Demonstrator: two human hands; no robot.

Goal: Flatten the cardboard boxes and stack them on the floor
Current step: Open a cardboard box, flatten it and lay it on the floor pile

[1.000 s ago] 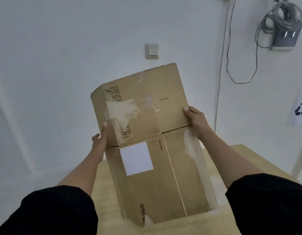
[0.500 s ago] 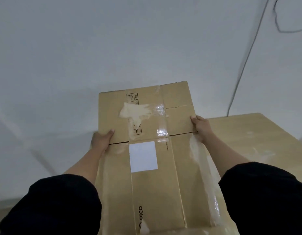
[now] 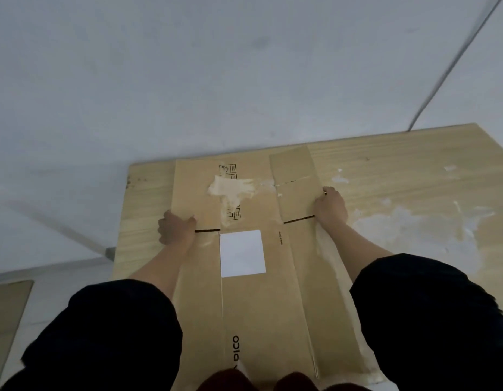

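Cardboard box (image 3: 253, 300) flat, white label (image 3: 242, 253), torn patch (image 3: 231, 188).

- One flattened cardboard box (image 3: 256, 300) on the worktop (image 3: 400, 176)
- One white label (image 3: 242, 253)
- Two hands: left hand (image 3: 175, 231), right hand (image 3: 330, 206)
- One cardboard sheet (image 3: 7, 311) on the floor

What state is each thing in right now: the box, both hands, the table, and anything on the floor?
Cardboard box: collapsed flat, lying on the table.
White label: stuck on the box, face up.
Left hand: gripping the box's left edge.
Right hand: gripping the box's right edge.
Wooden table: smeared with white residue.
Cardboard on floor: lying flat.
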